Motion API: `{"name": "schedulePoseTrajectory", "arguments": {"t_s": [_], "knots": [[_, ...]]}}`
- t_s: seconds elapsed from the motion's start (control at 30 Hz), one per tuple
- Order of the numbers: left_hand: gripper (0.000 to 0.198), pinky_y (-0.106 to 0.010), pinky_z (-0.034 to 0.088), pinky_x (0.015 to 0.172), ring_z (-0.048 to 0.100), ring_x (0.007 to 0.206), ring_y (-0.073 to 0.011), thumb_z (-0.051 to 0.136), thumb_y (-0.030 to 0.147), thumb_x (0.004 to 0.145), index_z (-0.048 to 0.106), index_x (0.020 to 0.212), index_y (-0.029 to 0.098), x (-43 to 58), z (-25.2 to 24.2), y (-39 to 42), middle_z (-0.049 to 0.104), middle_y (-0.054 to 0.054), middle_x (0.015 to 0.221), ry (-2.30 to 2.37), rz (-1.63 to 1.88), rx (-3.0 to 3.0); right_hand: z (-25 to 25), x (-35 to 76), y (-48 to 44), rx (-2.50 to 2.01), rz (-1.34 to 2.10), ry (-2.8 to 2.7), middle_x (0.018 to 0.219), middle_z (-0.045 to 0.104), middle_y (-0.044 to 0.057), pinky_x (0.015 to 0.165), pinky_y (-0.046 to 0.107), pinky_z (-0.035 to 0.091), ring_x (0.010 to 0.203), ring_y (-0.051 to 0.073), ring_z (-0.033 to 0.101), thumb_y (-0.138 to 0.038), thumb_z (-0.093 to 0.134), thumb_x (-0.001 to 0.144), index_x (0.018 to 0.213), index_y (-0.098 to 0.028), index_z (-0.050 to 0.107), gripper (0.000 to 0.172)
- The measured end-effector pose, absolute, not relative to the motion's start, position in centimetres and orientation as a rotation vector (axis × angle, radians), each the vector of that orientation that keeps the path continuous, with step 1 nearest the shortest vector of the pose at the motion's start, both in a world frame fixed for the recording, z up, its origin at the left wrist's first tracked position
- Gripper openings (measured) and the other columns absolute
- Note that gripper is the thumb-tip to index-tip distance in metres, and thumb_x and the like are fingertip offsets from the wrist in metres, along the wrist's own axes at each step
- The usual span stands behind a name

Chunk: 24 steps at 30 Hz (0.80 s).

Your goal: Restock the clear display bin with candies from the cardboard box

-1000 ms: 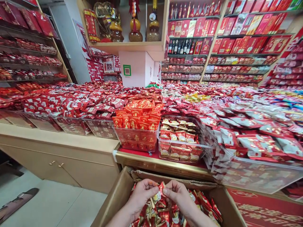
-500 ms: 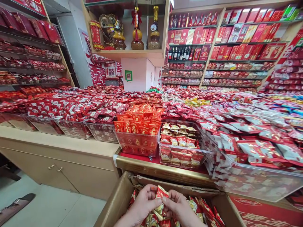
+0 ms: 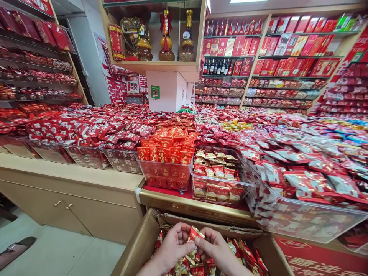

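We saw the desk (image 3: 71, 172) carrying an orange-packet bin (image 3: 166, 174), red-packet bins (image 3: 122, 161) left of it and a half-filled bin (image 3: 218, 191) right of it.

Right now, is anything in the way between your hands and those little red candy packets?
No, nothing visible is in the way. The left hand and the right hand both pinch the red packets directly, fingertips touching them, just above the open cardboard box. Only the hands themselves hide the packets' lower part.
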<state>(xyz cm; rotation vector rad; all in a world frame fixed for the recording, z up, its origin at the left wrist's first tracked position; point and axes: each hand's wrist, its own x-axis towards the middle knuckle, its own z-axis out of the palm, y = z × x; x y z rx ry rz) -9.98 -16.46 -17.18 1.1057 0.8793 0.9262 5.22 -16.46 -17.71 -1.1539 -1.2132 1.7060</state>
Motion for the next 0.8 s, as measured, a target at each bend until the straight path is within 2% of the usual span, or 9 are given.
{"name": "schedulePoseTrajectory", "arguments": {"t_s": [0.23, 0.37, 0.47, 0.53, 0.67, 0.8], "knots": [[0.04, -0.027, 0.042, 0.073, 0.053, 0.08, -0.0148, 0.069, 0.019, 0.058, 0.05, 0.094, 0.018, -9.9, -15.2, -16.8, 0.058, -0.003, 0.085, 0.811, 0.885, 1.146, -14.5, 6.4, -17.3, -1.275, 1.246, -1.733, 0.057, 0.055, -0.001, 0.049, 0.021, 0.033, 0.052, 0.01, 0.046, -0.041, 0.054, 0.07, 0.066, -0.016, 0.056, 0.025], [0.04, -0.029, 0.04, 0.078, 0.052, 0.087, -0.0168, 0.066, 0.018, 0.062, 0.05, 0.1, 0.019, -10.0, -13.2, -17.4, 0.057, -0.004, 0.092, 0.754, 0.849, 1.22, -6.9, 7.8, -17.2, -1.251, 0.775, -2.15, 0.068, 0.061, 0.002, 0.055, 0.022, 0.036, 0.061, 0.014, 0.051, -0.033, 0.048, 0.075, 0.074, -0.02, 0.062, 0.019], [0.036, -0.028, 0.04, 0.078, 0.052, 0.085, -0.016, 0.065, 0.019, 0.064, 0.052, 0.097, 0.018, -10.0, -12.5, -17.5, 0.058, -0.003, 0.088, 0.765, 0.873, 1.222, -0.5, 9.2, -14.3, -1.274, 0.273, -2.184, 0.071, 0.062, 0.003, 0.061, 0.024, 0.038, 0.066, 0.015, 0.054, -0.029, 0.043, 0.078, 0.076, -0.019, 0.062, 0.022], [0.032, -0.028, 0.04, 0.078, 0.053, 0.083, -0.0154, 0.066, 0.02, 0.063, 0.053, 0.092, 0.018, -10.0, -12.6, -17.6, 0.059, -0.002, 0.085, 0.832, 0.89, 1.201, 2.0, 9.9, -11.2, -1.404, 0.024, -2.205, 0.076, 0.063, 0.006, 0.065, 0.025, 0.038, 0.071, 0.016, 0.056, -0.021, 0.044, 0.077, 0.077, -0.018, 0.064, 0.021], [0.031, -0.029, 0.041, 0.078, 0.054, 0.085, -0.0159, 0.066, 0.024, 0.063, 0.053, 0.091, 0.018, -10.2, -13.9, -18.0, 0.06, -0.003, 0.089, 0.896, 0.919, 1.118, 2.4, 10.3, -5.6, -1.769, -0.102, -2.513, 0.076, 0.065, 0.008, 0.063, 0.025, 0.038, 0.073, 0.018, 0.058, -0.007, 0.048, 0.068, 0.078, -0.015, 0.066, 0.022], [0.032, -0.029, 0.041, 0.078, 0.054, 0.085, -0.0164, 0.067, 0.026, 0.063, 0.054, 0.091, 0.018, -10.6, -15.5, -18.3, 0.061, -0.003, 0.09, 0.881, 0.958, 1.08, 1.0, 10.1, -3.8, -1.873, -0.105, -2.684, 0.076, 0.065, 0.009, 0.059, 0.025, 0.039, 0.072, 0.02, 0.059, -0.007, 0.054, 0.061, 0.078, -0.014, 0.067, 0.022]]}}
